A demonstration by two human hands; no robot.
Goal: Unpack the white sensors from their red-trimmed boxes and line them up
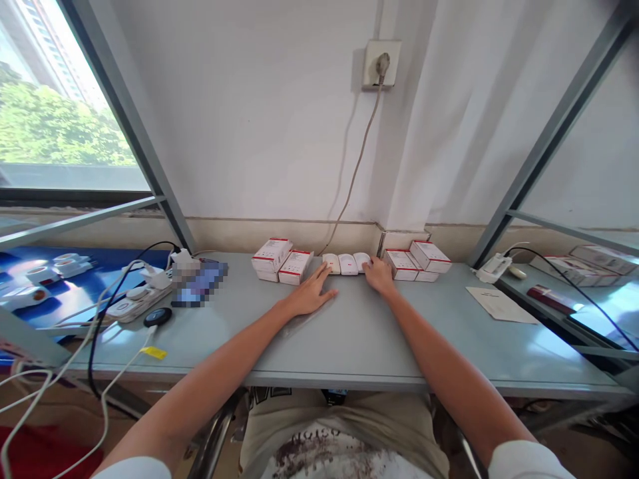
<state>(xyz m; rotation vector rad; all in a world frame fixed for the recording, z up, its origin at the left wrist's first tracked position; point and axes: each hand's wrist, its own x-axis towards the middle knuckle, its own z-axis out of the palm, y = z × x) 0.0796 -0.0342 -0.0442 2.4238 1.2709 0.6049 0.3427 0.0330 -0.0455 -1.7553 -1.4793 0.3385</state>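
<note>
Three small white devices (pixel 348 264) with rounded edges stand side by side in a row at the back of the grey table. My left hand (pixel 310 293) lies low over the table with its fingers stretched out. Its fingertips touch the left device (pixel 331 263), and the thumb points to the right, apart from the fingers. My right hand (pixel 379 275) is curled at the other end of the row, its fingertips on the right device (pixel 361 261). White-and-red boxes (pixel 296 266) are stacked beside my left hand. More such boxes (pixel 417 261) stand beside my right hand.
On the left lie a power strip (pixel 137 299) with cables, a round black device (pixel 158 317) and a pixelated phone-like object (pixel 200 284). A paper sheet (pixel 500 305) lies to the right. Metal frame posts (pixel 544 143) flank the table. A wall socket (pixel 381 65) holds a plug.
</note>
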